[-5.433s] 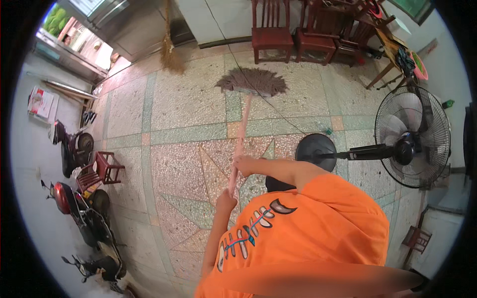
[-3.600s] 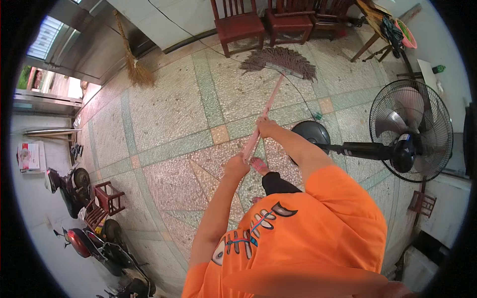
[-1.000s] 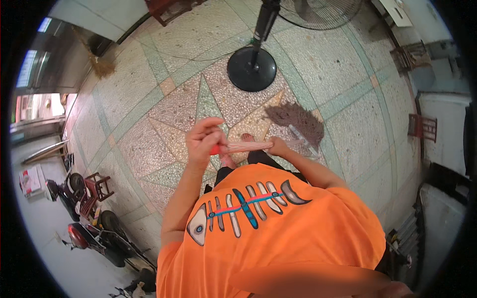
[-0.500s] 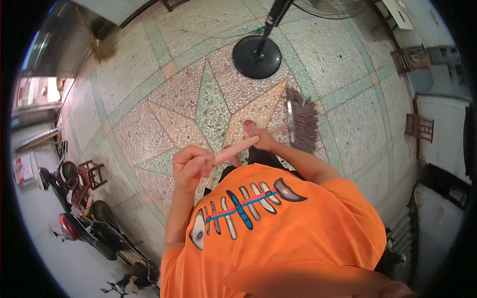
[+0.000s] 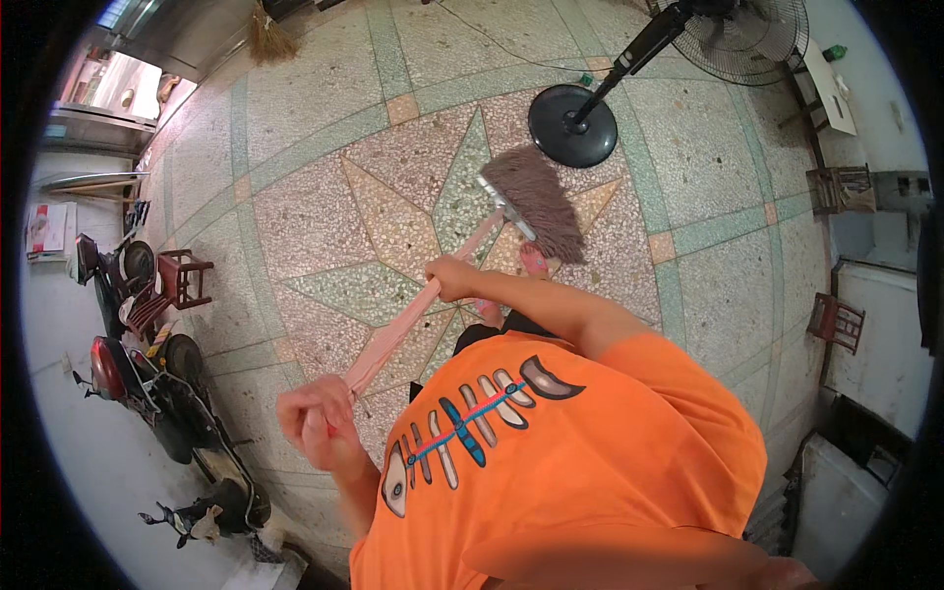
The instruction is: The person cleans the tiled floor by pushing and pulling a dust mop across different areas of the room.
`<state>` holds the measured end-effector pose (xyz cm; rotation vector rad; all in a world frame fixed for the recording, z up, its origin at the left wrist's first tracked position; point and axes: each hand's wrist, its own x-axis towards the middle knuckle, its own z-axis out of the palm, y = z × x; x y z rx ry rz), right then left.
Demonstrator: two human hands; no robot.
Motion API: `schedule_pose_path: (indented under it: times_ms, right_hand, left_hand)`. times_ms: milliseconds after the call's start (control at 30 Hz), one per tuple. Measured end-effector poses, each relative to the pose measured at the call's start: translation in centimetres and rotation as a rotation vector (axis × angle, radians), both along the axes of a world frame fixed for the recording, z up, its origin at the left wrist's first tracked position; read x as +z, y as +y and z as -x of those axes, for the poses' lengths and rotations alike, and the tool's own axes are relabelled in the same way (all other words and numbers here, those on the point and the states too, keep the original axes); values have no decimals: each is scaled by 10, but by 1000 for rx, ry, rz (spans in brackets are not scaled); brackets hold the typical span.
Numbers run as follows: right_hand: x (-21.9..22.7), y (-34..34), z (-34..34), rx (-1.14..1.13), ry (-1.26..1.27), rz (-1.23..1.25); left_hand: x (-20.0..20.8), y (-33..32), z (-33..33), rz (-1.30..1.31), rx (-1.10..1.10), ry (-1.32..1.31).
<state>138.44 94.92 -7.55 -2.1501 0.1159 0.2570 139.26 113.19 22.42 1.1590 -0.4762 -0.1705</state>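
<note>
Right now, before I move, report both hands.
Left hand: closed, holding the top end of the mop handle.
Right hand: closed, holding the mop handle farther down, nearer the mop head.

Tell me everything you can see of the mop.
The mop has a long, pale pink handle, a silvery, metal-looking bar and a thick head of grey-brown, yarn-like strands. The handle runs aslant, with the left hand curled about its upper end and the right hand gripping farther down. The strands seem to rest on the patterned floor, between the black fan base and the forward foot; whether they touch that foot is unclear.
</note>
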Motion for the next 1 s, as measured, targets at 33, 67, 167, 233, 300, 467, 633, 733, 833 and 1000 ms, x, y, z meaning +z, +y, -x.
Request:
schedule_pose_path:
  times_ms: [33, 67, 167, 233, 300, 467, 633, 733, 833, 1000]
  right_hand:
    - [0, 8, -6, 108, 22, 6]
    - [1, 15, -12, 213, 46, 12]
    - [-1, 37, -21, 353, 73, 58]
    - [11, 42, -20, 348, 113, 45]
    - [14, 46, -14, 329, 152, 24]
    - [22, 46, 13, 214, 229, 29]
    - [7, 9, 76, 27, 277, 25]
    - [-22, -13, 126, -79, 304, 31]
    - [-30, -33, 186, -237, 294, 40]
    - [-33, -56, 302, -605, 274, 70]
  left_hand:
    - [2, 4, 9, -64, 99, -51]
    - [3, 9, 15, -128, 195, -102]
    - [5, 22, 25, -188, 227, -246]
    - [3, 30, 24, -220, 251, -237]
    - [6, 31, 19, -156, 317, -144]
    - [0, 49, -1, -116, 257, -12]
    - [-30, 22, -2, -111, 49, 46]
    - [-40, -8, 17, -97, -103, 90]
    - [-56, -39, 50, -97, -248, 122]
    - [-85, -94, 114, -63, -559, 185]
